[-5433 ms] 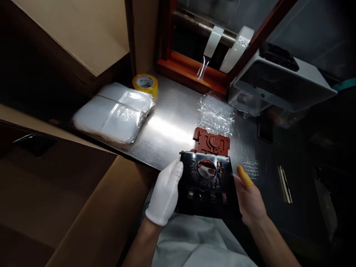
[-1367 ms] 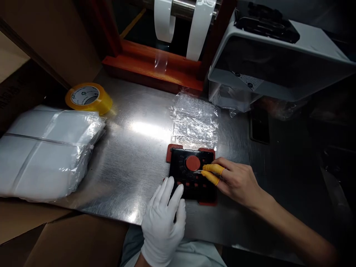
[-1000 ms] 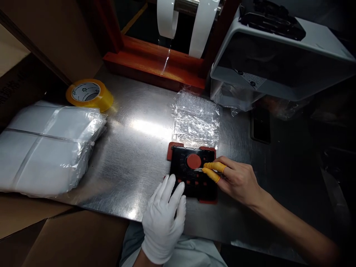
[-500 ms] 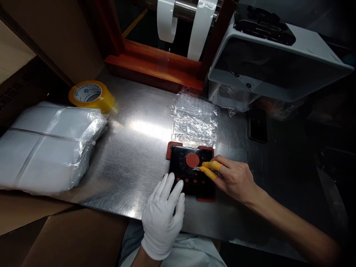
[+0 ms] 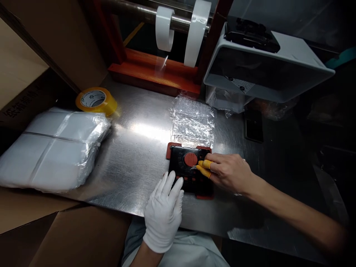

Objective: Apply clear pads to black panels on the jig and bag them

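A black plastic panel with a round opening and several small slots lies flat on the metal table. Red shows through the round opening, and red corners stick out from beneath the panel. My left hand, in a white glove, rests its outstretched fingers on the panel's lower left edge. Yellow finger cots cover the thumb and forefinger of my right hand, which are pinched together over the panel. From that pinch a small, thin, pale pointed piece sticks out beside the round opening; its kind is unclear.
Bubble wrap lies just behind the panel. A stack of plastic bags and a yellow tape roll are at left. Behind stands a red frame with white rolls; a grey bin and a phone are at right.
My right hand has shifted slightly left over the panel, its pinch kept closed. The left hand stays on the panel edge. The whole view has tilted slightly.
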A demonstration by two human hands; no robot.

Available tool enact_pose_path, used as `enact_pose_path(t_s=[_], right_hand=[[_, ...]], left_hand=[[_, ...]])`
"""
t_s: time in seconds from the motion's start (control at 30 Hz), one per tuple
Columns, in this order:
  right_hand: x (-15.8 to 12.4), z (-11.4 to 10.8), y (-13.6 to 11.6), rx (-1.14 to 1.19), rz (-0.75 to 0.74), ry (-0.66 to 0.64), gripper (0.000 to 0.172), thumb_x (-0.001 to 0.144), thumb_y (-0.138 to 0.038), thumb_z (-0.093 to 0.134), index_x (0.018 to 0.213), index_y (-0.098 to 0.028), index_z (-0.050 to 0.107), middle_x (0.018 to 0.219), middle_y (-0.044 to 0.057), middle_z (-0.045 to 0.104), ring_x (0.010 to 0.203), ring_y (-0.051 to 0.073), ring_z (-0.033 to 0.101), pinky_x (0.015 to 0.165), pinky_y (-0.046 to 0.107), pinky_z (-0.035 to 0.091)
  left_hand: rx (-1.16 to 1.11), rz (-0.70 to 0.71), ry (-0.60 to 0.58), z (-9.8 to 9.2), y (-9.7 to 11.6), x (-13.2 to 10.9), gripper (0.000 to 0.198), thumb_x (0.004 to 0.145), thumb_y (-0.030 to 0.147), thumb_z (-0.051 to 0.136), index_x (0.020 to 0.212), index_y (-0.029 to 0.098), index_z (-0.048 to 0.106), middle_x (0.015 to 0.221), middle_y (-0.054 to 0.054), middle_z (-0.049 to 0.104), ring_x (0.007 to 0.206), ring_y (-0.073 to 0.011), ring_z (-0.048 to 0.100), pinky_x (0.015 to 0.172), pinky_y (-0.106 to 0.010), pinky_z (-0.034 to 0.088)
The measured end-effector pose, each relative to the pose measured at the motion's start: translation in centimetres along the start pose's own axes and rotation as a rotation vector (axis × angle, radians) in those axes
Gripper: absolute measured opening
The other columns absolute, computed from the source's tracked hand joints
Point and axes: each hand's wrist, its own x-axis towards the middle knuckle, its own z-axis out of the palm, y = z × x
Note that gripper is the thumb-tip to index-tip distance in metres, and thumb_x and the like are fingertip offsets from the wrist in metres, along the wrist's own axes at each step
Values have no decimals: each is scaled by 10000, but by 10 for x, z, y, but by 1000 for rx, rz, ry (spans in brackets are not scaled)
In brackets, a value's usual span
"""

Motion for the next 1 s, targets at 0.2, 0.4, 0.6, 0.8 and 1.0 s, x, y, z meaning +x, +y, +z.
enact_pose_path(t_s=[0.2, 0.4, 0.6, 0.8, 1.0], right_hand=[[7, -2, 9, 217, 93, -69, 186, 971, -331, 573, 929, -231, 724, 813, 2, 700, 589, 118, 583, 480, 260, 324], [-38, 10, 8, 784, 618, 222, 219, 929, -414, 650, 1006, -233, 746, 918, 34, 752, 788, 196, 701, 676, 299, 552], [-125, 27, -2, 691, 1045, 443, 382, 869, -424, 703, 1202, -237, 685, 1020, 75, 741, 858, 251, 719, 658, 348, 590], [-190, 32, 10, 206, 1275, 309, 412, 905, -404, 614, 1274, -222, 635, 1064, 104, 707, 962, 311, 671, 842, 510, 544], [-193, 31, 10, 82, 1218, 365, 438, 900, -383, 602, 1307, -219, 610, 1116, 108, 663, 1028, 315, 593, 881, 507, 505]], left_hand=[[-1, 5, 44, 0, 1, -1, 452, 941, 173, 617, 1381, 264, 571, 1504, -46, 503, 1366, -263, 494, 1045, -431, 496], [-54, 2, 43, -4, 3, 1, 469, 939, 177, 616, 1395, 273, 565, 1520, -41, 483, 1402, -247, 452, 1115, -444, 448], [-60, 27, -96, -5, 9, 37, 453, 947, 337, 618, 1397, 304, 579, 1602, -81, 346, 1509, -344, 235, 1168, -583, 343], [-119, 94, -25, 3, 6, 52, 241, 934, 253, 633, 1157, 228, 723, 1473, -118, 524, 1448, -342, 374, 1104, -541, 440], [-198, 74, 36, -6, 1, 39, 240, 917, 160, 643, 1148, 207, 684, 1438, -108, 560, 1390, -313, 467, 1097, -521, 465]])
